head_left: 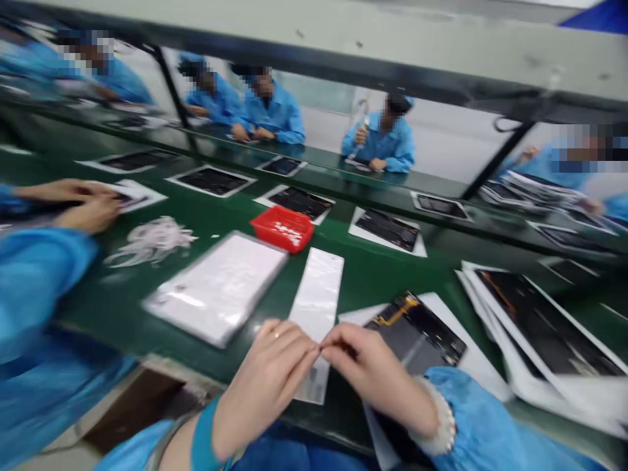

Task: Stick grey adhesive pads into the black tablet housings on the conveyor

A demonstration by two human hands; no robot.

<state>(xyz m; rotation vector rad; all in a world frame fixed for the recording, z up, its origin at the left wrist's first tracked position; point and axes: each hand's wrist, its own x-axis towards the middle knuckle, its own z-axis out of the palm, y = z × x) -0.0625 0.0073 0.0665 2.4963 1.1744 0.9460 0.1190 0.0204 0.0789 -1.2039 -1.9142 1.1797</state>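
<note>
My left hand (275,366) and my right hand (370,369) meet fingertip to fingertip, both pinched. Whatever lies between the fingertips is too small to make out. Below them a narrow white strip sheet (318,288) lies on the green table, partly covered by my hands. Just right of my right hand, a black device panel with an orange ribbon (426,333) rests on a white sheet (478,356). Left of the strip sheet is a white sheet in a clear sleeve (223,281).
A red tray (283,229) holds small white pieces. Left of it lies a heap of white strips (156,241). Panels on white sheets stack at right (544,327), and others (213,180) line the far side. A co-worker's hands (91,203) are at left; more people sit opposite.
</note>
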